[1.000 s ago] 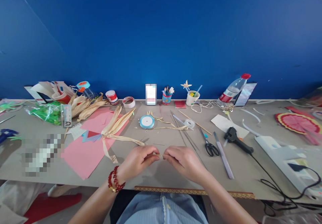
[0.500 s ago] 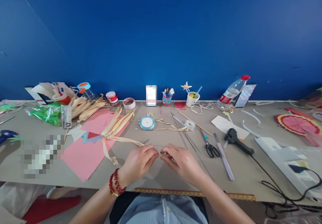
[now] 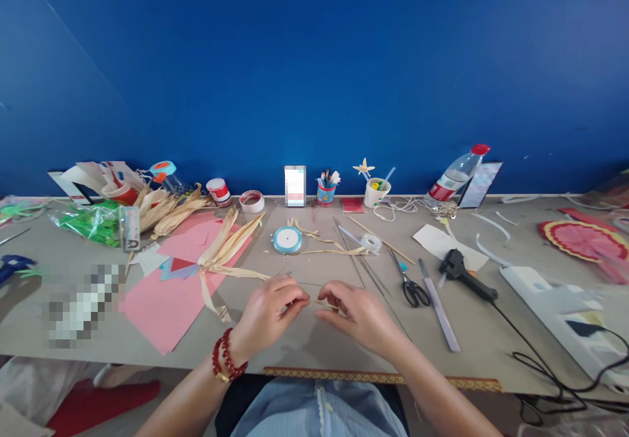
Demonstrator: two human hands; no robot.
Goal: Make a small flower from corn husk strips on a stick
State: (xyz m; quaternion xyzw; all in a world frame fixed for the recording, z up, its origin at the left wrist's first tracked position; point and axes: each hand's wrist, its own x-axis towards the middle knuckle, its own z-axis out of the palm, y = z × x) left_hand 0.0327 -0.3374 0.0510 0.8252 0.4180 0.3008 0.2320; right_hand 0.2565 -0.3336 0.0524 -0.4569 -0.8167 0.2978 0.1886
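Note:
Over the front middle of the table, my left hand [image 3: 271, 312] has its thumb and fingertips pinched together; what they hold is too small to name. A red bead bracelet [image 3: 227, 356] circles that wrist. Just to the right, my right hand [image 3: 358, 314] curls around a thin pale husk strip [image 3: 325, 304], whose end sticks out toward the left hand. A small gap parts the two hands. Corn husks [image 3: 228, 244] lie on pink paper [image 3: 167, 306] to the left. Beyond the hands are a blue-rimmed ribbon spool [image 3: 287, 240] and a clear tape roll [image 3: 371, 243].
Black-handled scissors [image 3: 414, 291], a pale strip [image 3: 439, 307] and a black glue gun [image 3: 466, 276] with its cord lie to the right, beside a white power strip [image 3: 550, 319]. Thin wires [image 3: 363, 263] lie behind my right hand. Cups and a bottle [image 3: 455, 178] stand along the blue wall.
My fingertips have moved slightly apart. The right-hand fingers have loosened and lifted from the thumb, showing more of the pale strip.

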